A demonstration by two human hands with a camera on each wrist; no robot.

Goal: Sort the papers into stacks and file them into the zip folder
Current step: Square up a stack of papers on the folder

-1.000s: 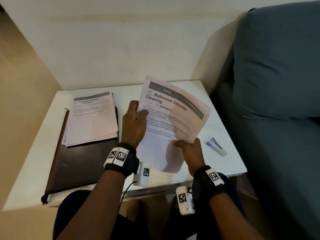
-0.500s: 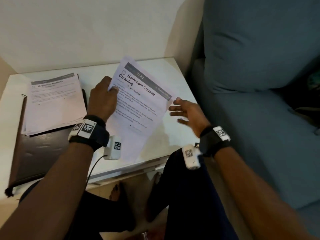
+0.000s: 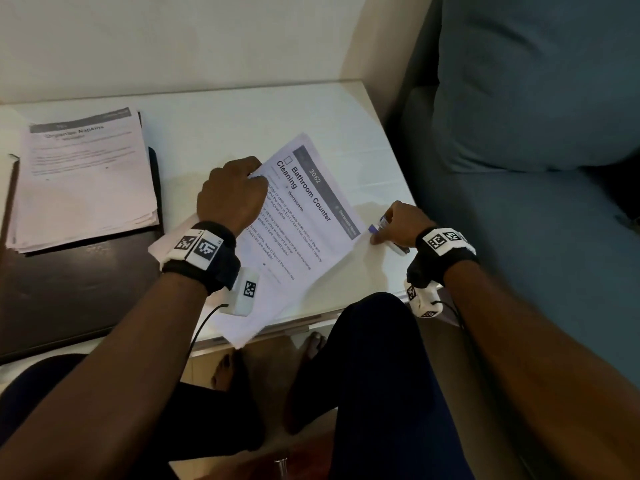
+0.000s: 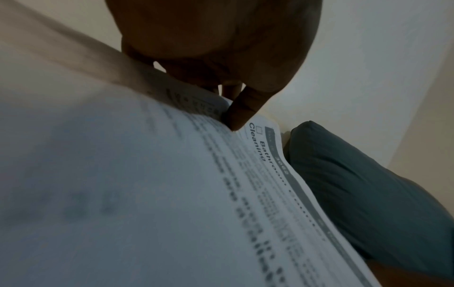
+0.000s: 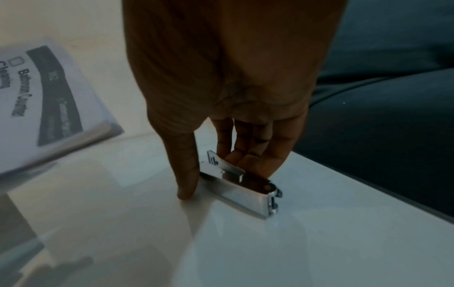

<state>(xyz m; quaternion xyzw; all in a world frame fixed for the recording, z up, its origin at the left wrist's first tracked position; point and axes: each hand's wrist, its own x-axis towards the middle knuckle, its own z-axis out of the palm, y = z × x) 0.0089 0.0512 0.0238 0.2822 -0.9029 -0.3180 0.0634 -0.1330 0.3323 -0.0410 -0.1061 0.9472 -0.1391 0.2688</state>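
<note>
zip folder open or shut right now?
Shut. The dark zip folder lies flat on the white table with its cover down, and the "Organize Napkins" paper stack rests on top of it.

A white table [image 3: 214, 119] fills the middle and left of the head view, set against a pale wall [image 3: 173, 39] across the top; a blue-grey sofa [image 3: 536, 168] takes the right side, its back cushion [image 3: 540, 81] at upper right; a small metal stapler [image 5: 248, 191] lies near the table's right edge.
</note>
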